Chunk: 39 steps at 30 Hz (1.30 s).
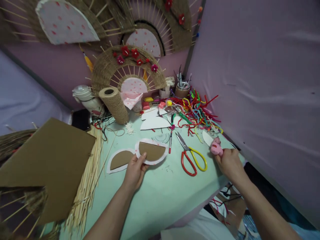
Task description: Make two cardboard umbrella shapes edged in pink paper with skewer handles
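Between the thumb and fingers of my left hand (135,170) is a half-round cardboard piece (153,152), backed by white pink-spotted fabric that shows as a border around it. A second cardboard half-round (121,160) on a white backing lies on the table just left of it. At the table's right edge, my right hand (230,163) is closed around a small pink glue gun (216,147). A white cut piece (207,138) lies beside the gun's front end. Between my hands rest scissors (188,154) with one red and one yellow handle, blades pointing away.
A thin red-handled brush (170,142) lies near white paper half-rounds (155,122). Coloured pipe cleaners (197,110) heap at the back right. A twine cone (115,106) stands at the back; thin sticks (87,180) and a cardboard sheet (52,160) occupy the left. Fan-shaped decorations (105,71) stand behind.
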Tool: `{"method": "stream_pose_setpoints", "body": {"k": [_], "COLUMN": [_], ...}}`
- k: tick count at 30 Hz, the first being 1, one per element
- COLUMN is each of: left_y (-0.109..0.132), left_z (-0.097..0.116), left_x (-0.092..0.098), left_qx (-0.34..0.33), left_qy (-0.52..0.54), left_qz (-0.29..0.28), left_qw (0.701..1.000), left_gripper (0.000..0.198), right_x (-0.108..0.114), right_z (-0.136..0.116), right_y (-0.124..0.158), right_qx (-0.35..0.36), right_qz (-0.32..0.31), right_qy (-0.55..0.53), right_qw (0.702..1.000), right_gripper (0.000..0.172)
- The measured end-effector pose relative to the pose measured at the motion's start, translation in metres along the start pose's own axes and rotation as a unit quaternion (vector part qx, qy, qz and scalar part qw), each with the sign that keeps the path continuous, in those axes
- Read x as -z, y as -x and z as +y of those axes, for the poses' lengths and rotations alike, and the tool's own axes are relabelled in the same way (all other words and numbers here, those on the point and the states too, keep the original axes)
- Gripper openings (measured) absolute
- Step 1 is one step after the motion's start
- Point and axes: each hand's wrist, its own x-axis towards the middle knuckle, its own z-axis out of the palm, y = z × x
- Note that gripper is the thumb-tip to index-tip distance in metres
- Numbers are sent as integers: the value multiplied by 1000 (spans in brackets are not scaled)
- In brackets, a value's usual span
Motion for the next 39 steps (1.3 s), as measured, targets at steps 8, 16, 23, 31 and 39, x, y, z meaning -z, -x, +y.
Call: {"method": "stream_pose_setpoints", "body": {"k": [8, 16, 23, 31, 39], "left_y": [9, 22, 13, 15, 17], "left_z": [4, -2, -12, -7, -5], "left_x": [2, 3, 8, 3, 2], "left_qx": [26, 102, 68, 54, 28], "left_qy": [26, -65, -133, -182, -210], "left_qz": [-85, -256, -279, -262, -255], "left_qw": [996, 959, 949, 946, 944], "left_gripper": [30, 34, 36, 38, 33], "right_x": [46, 51, 55, 67, 71], "right_z": [-39, -155, -159, -157, -155], "right_y": [0, 10, 6, 13, 16], "right_qx": [86, 120, 144, 215, 317], "right_qz": [50, -370, -398, -309, -179], "right_qy": [-265, -628, -622, -563, -505], "right_qw": [959, 674, 659, 736, 783], "right_gripper": [38, 36, 39, 44, 33]}}
